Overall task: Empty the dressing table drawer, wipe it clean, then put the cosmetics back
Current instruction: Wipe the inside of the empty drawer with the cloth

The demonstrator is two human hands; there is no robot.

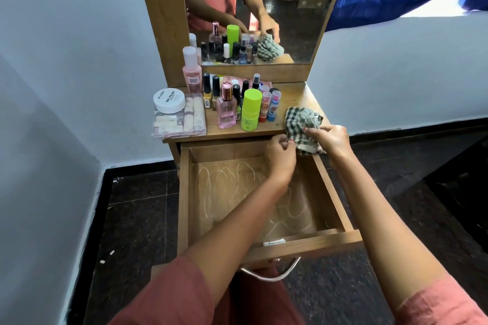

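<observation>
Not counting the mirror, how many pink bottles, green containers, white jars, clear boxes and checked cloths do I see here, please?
Pink bottles: 2
Green containers: 1
White jars: 1
Clear boxes: 1
Checked cloths: 1
Total: 6

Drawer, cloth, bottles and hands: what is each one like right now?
Wooden drawer: pulled open, empty, streaky floor.
Checked grey cloth: crumpled, held by both hands.
Left hand: pinches cloth.
Right hand: grips cloth.
Lime green plastic bottle: upright, capped.
Pink glass perfume bottle: upright, capped.
</observation>
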